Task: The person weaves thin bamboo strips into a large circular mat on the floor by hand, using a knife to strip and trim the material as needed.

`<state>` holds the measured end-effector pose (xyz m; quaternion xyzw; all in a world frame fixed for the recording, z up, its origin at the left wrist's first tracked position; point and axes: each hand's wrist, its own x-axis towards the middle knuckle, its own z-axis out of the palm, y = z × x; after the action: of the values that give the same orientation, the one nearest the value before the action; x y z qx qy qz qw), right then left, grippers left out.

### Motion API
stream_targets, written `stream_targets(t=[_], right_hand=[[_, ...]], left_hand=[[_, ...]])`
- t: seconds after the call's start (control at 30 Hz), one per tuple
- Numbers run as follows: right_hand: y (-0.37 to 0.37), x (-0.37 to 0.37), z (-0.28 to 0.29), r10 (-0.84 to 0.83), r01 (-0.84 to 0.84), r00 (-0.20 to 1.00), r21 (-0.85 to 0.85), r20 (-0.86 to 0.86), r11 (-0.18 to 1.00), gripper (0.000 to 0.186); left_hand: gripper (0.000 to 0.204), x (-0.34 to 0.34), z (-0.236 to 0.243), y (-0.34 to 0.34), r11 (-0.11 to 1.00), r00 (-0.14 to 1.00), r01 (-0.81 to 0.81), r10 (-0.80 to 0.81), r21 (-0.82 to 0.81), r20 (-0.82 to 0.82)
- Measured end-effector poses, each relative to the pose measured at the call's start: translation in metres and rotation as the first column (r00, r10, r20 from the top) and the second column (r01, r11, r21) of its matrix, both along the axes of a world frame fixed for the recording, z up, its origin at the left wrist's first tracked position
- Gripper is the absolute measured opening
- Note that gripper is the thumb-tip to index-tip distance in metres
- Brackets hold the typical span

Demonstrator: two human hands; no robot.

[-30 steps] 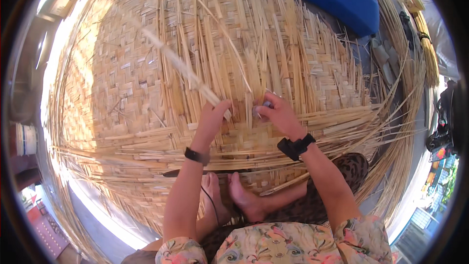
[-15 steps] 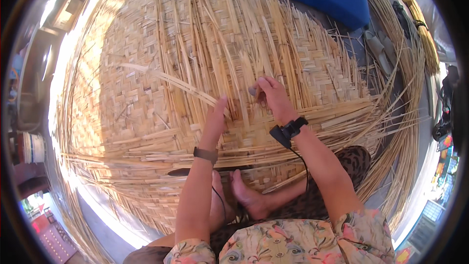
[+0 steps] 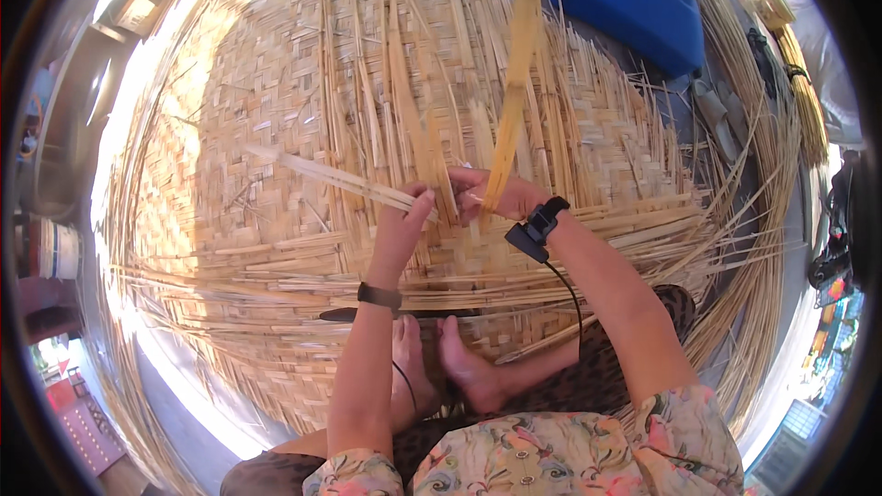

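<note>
A large mat of woven bamboo strips (image 3: 266, 101) fills the middle of the view, its loose strip ends pointing away from me. My left hand (image 3: 402, 225) is closed on a pale split strip (image 3: 335, 179) that slants up and left across the weave. Just to its right, my right hand (image 3: 505, 195) is bent over the mat, its fingers closed around the foot of a yellowish bamboo strip (image 3: 520, 64). That strip stands up off the mat toward the top edge and is blurred. Parts of the right fingers are hidden behind the strips.
A dark, long flat tool (image 3: 344, 315) lies on the mat by my bare feet (image 3: 467, 367). At the far right stands a blue plastic container (image 3: 634, 9). Grey slippers (image 3: 718, 115) and long loose strips (image 3: 772, 211) lie along the right side.
My right hand has moved slightly down and now has a yellowish strip raised in it. My left hand, still on the pale strip, has shifted slightly down and left.
</note>
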<state>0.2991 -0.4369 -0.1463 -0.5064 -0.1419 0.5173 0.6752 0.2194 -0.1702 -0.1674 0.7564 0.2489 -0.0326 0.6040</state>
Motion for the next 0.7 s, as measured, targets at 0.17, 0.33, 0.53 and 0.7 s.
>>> stream_targets(t=[0.17,0.33,0.53,0.7], right_hand=[[0.006,-0.016,-0.016,-0.106,0.108,0.992,0.018,-0.070,0.994,0.083],[-0.005,-0.004,-0.006,-0.052,0.056,0.997,-0.077,0.056,0.995,0.066],[-0.050,-0.046,0.028,-0.205,0.493,0.716,-0.275,0.667,0.826,0.048],[-0.059,-0.077,0.077,-0.521,0.663,0.497,0.083,0.694,0.744,0.036]], left_hand=[[0.083,0.032,0.002,0.017,1.000,1.000,-0.015,0.015,0.024,0.000],[0.086,0.041,-0.001,0.003,0.999,1.000,0.000,0.000,0.042,-0.009],[0.090,0.018,0.010,0.008,0.989,1.000,0.011,-0.009,0.146,-0.017],[0.093,-0.013,0.023,0.006,0.725,0.982,0.102,-0.182,0.681,0.046]])
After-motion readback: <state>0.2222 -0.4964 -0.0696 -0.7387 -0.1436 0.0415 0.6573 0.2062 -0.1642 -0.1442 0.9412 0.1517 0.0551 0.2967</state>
